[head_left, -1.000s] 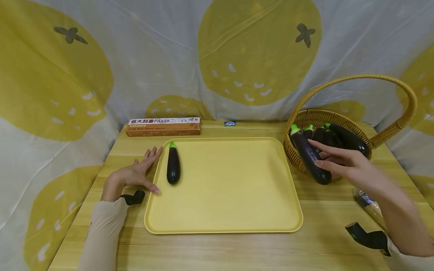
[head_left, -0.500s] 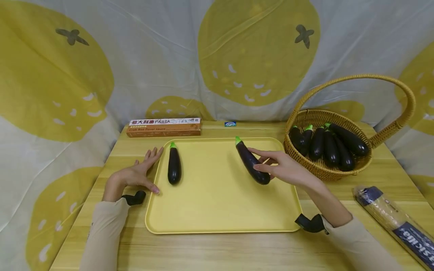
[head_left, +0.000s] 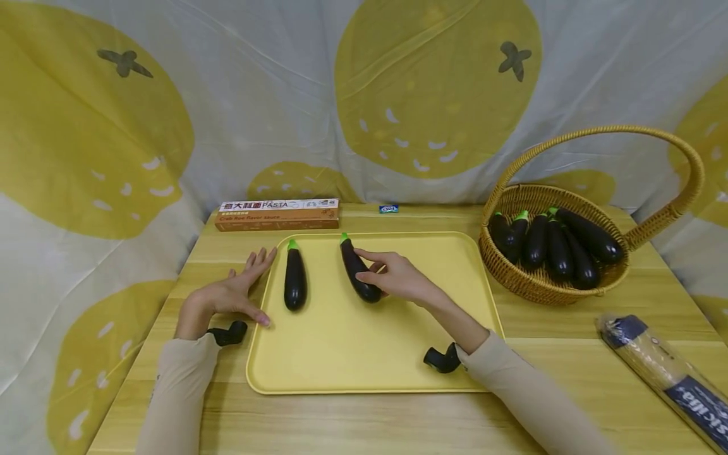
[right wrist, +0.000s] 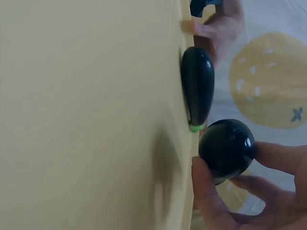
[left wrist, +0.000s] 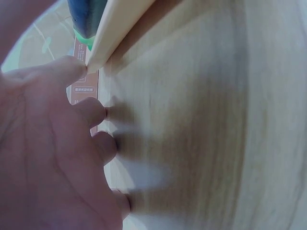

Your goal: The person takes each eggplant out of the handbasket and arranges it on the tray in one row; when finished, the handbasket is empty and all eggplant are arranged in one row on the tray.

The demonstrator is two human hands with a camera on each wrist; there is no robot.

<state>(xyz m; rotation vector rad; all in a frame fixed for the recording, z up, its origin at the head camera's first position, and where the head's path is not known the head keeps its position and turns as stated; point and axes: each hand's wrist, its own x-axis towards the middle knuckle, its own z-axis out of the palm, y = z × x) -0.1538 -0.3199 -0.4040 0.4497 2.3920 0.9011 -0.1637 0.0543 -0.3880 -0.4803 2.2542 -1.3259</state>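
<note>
In the head view my right hand (head_left: 395,275) pinches a dark purple eggplant (head_left: 357,270) with a green stem, thumb and fingers on its thick lower half. The right wrist view shows the round end of this eggplant (right wrist: 226,148) between thumb and fingers, above its shadow on the tray. A second eggplant (head_left: 295,278) lies on the left part of the yellow tray (head_left: 341,354), stem toward the back. My left hand (head_left: 230,296) is spread at the tray's left edge, thumb and index finger touching the rim. From the left wrist, the fingers (left wrist: 98,112) are seen beside that rim.
A wicker basket (head_left: 529,294) with a tall handle holds several eggplants at the back right. A pasta box (head_left: 277,215) and a small blue packet (head_left: 389,208) lie behind the tray. A bag of spaghetti (head_left: 654,360) lies at the right.
My right hand has carried the eggplant from the basket leftward over the tray, close to the eggplant lying there. The left hand has stayed at the tray's left edge.
</note>
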